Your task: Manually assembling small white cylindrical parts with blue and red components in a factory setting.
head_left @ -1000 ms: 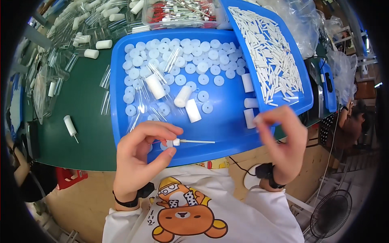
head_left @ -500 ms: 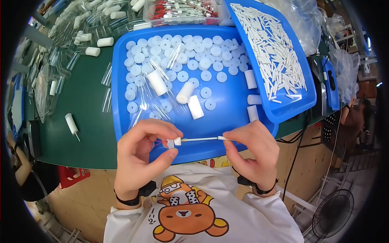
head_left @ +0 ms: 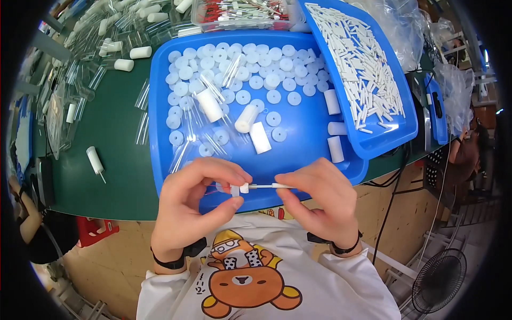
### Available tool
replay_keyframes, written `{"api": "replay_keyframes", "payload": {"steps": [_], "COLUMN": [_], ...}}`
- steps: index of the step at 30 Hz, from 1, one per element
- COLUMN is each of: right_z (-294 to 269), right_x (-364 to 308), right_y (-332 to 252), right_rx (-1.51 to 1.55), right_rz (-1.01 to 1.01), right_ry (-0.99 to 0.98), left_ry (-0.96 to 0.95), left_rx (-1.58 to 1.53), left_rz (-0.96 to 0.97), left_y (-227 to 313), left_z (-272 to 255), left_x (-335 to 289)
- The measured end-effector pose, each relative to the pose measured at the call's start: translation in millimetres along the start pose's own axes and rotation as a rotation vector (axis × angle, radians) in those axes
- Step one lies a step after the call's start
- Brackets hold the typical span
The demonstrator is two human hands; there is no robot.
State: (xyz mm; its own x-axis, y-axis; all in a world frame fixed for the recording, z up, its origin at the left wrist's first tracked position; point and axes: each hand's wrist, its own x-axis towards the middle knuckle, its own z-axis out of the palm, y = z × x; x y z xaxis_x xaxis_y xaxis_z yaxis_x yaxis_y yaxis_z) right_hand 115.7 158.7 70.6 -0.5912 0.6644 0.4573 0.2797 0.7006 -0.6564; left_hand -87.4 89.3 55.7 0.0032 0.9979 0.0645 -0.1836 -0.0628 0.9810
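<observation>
My left hand point(head_left: 189, 202) pinches a translucent disc point(head_left: 234, 190) with a small white collar point(head_left: 244, 188) against it. Thin red wires trail back toward my palm. From the collar a thin pale rod point(head_left: 261, 186) reaches to the right. Around that rod's far end, my right hand point(head_left: 326, 202) grips a slim white tube point(head_left: 276, 185) between thumb and forefinger. Both hands are over the near edge of a blue tray point(head_left: 156, 133). Inside it lie several translucent discs point(head_left: 242, 97), clear plastic tubes point(head_left: 184, 152) and white cylinders point(head_left: 260, 137).
A second blue tray point(head_left: 408, 128) of short white tubes point(head_left: 365, 69) overlaps the first at the right. Behind stands a clear box point(head_left: 240, 24) of red-wired parts. Clear tubes with white plugs point(head_left: 141, 52) pile up at the left; one white cylinder with a pin point(head_left: 94, 160) lies on the green table point(head_left: 122, 186).
My right hand has moved left with the white tube, shortening the bare stretch of rod before the collar. My left hand has shifted slightly right, still pinching the disc.
</observation>
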Motion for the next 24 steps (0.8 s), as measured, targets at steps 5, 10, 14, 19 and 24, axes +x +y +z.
{"api": "replay_keyframes", "payload": {"steps": [5,10,14,19,24], "right_z": [12.2,16.9,21.0,25.9,19.2], "right_x": [1.9,2.5,1.0,-1.9,-3.3], "right_y": [0.1,-5.7,-8.6,-8.3,-2.8], "right_rx": [0.066,0.136,0.165,0.220,0.237], "right_rz": [-0.027,0.039,0.116,0.196,0.153], "right_ry": [0.019,0.045,0.067,0.099,-0.007], "left_ry": [-0.027,-0.048,-0.036,0.038,0.000], "left_rx": [0.024,0.050,0.035,0.008,0.062], "left_rz": [-0.040,-0.008,-0.046,-0.074,-0.069], "left_y": [2.8,0.4,2.3,3.3,2.9], "left_z": [1.0,-0.5,-0.4,4.1,1.5], "left_x": [1.3,1.0,1.3,1.7,2.1]}}
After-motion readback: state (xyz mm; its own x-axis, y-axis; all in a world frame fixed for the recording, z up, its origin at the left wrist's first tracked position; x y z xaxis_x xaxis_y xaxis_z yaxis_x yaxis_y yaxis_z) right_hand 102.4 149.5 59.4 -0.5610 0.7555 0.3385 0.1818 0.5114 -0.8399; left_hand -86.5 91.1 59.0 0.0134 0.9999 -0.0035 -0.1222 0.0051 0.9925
